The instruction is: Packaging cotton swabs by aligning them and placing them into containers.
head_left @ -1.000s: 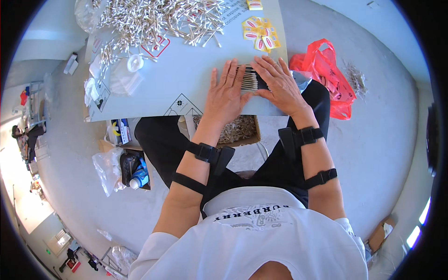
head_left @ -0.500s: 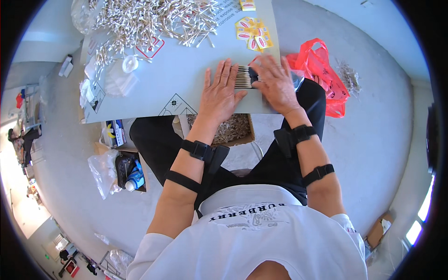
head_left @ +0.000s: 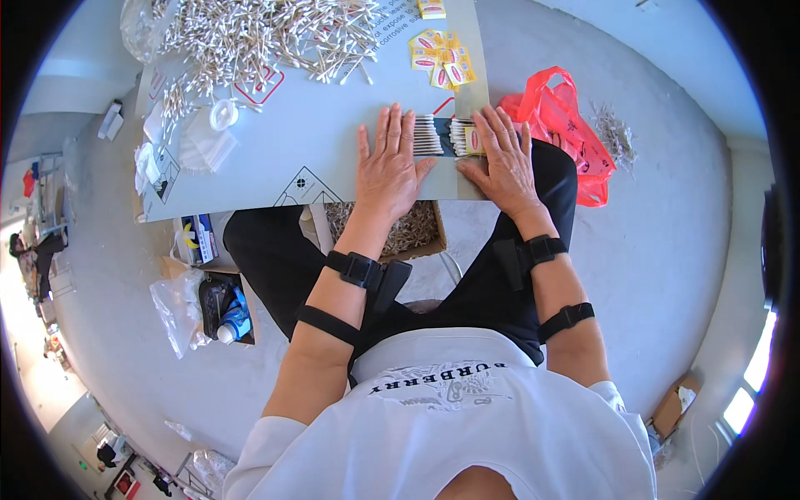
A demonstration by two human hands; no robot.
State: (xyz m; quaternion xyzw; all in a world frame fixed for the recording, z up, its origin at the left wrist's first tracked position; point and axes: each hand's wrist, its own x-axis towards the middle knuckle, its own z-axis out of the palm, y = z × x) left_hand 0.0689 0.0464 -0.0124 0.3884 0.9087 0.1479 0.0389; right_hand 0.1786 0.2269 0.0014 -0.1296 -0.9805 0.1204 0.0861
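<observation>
Both hands, left (head_left: 385,167) and right (head_left: 502,162), lay flat and open, pressing a row of cotton swabs (head_left: 442,136) level against the surface (head_left: 275,158).

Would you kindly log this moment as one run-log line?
left hand flat, touching row of cotton swabs | right hand flat on row's other end | loose swab pile beyond

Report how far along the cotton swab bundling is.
Done: no finished bundle shows. In hand: left hand and right hand press flat on one row of cotton swabs on a dark strip. Left: the loose swab pile and yellow labels remain.
</observation>
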